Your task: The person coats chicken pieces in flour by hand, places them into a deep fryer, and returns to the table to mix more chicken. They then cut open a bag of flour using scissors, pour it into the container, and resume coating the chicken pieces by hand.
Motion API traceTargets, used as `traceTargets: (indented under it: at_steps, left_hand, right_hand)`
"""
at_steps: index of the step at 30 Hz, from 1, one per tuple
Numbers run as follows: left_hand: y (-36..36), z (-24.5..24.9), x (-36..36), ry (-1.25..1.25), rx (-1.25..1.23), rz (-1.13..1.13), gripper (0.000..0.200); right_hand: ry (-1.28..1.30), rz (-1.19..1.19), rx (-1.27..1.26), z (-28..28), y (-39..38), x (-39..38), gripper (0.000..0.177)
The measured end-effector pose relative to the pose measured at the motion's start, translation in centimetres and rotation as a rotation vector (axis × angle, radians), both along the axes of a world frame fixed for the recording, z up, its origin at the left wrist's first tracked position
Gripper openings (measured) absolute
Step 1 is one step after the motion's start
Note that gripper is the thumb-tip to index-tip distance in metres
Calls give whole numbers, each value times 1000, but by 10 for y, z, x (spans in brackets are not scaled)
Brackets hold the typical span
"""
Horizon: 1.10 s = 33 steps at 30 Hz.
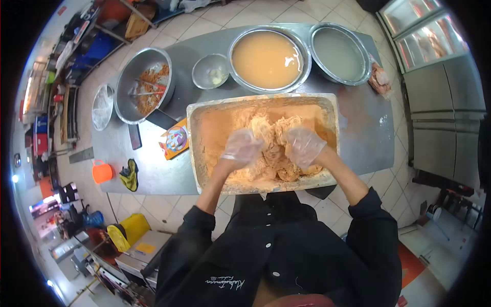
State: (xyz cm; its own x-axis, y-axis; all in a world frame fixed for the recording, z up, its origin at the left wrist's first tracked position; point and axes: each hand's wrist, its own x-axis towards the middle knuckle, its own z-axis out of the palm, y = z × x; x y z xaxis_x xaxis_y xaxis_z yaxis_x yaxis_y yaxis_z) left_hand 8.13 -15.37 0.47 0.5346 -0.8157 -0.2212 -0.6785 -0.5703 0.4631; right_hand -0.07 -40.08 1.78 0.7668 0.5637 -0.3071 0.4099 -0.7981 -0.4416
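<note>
A large rectangular tub of orange-tinted flour stands in front of me on the steel table. My left hand, in a clear plastic glove, is closed around a shaggy flour-coated chicken piece in the middle of the tub. On the other side my right hand, gloved the same way, grips another coated piece. The fingertips of both hands are partly hidden by flour and coating. More coated pieces lie in the flour between and below the hands.
Behind the tub are a bowl of orange liquid, a bowl of cloudy water, and a small metal bowl. Bagged raw meat lies right. Leftward are a large pot, a phone, an orange packet and an orange cup.
</note>
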Motion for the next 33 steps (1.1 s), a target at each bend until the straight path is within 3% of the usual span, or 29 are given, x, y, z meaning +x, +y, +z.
traceTargets:
  at_steps: [2, 5, 7, 8, 9, 10, 12, 13, 14, 15, 17, 18, 24, 25, 26, 27, 29, 30, 31, 32, 33]
  left_hand:
    - [1, -2, -23, -104, -97, -88, 31]
    - [-10, -3, -39, -198, -205, -3, 26]
    - [-17, -4, -39, -192, -106, 132, 27]
    - [-16, -9, -42, -155, -285, 186, 36]
    - [-22, 8, -49, -166, -287, 161, 36]
    - [-25, 26, -58, 27, -296, 399, 30]
    - [-36, 36, -68, 220, -296, 614, 25]
    - [-44, 30, -66, 696, -702, 958, 27]
    - [-49, 24, -63, 1195, -1107, 1274, 29]
    - [-48, 16, -57, 1195, -1100, 1255, 29]
    - [-38, -5, -44, 1486, -1021, 947, 25]
    - [-37, -10, -38, 1489, -1007, 933, 25]
    - [-34, -66, 5, 1126, -724, 778, 18]
    - [-31, -81, 15, 971, -699, 665, 16]
    - [-31, -79, 19, 818, -676, 548, 15]
    - [-32, -78, 20, 821, -677, 523, 15]
    - [-39, -71, 20, 1039, -800, 823, 10]
    - [-38, -83, 29, 1049, -800, 799, 10]
    - [-32, -107, 45, 1236, -898, 693, 12]
    - [-25, -122, 55, 1425, -981, 584, 15]
    - [-24, -101, 50, 1444, -963, 566, 15]
  right_hand:
    - [-40, -113, -19, 21, 14, -29, 17]
    - [-15, -264, -87, 33, 23, -36, 19]
    - [60, -312, -128, 34, 29, -34, 21]
    - [-42, -412, 8, 33, 30, -31, 24]
    - [-101, -476, 76, 24, 32, -30, 26]
    - [-162, -535, 147, 16, 33, -30, 27]
    - [-427, -568, 238, -11, 42, -29, 30]
    - [-520, -582, 266, -12, 47, -29, 31]
    - [-445, -526, 275, 5, 52, -30, 30]
    - [-373, -470, 282, 15, 57, -28, 29]
    - [-353, -482, 265, 18, 72, -29, 26]
    - [-323, -479, 249, 18, 79, -29, 24]
    - [-281, -694, 141, 17, 108, -36, 25]
    - [-288, -711, 138, 17, 114, -39, 25]
    - [-336, -738, 252, 18, 119, -43, 26]
    - [-389, -763, 362, 20, 121, -45, 28]
    - [-388, -784, 312, 31, 130, -51, 31]
    - [-371, -787, 277, 37, 136, -55, 36]
    - [-378, -804, 266, 36, 139, -61, 36]
    - [-589, -708, 268, 32, 144, -70, 44]
    - [-691, -668, 256, 34, 146, -78, 48]
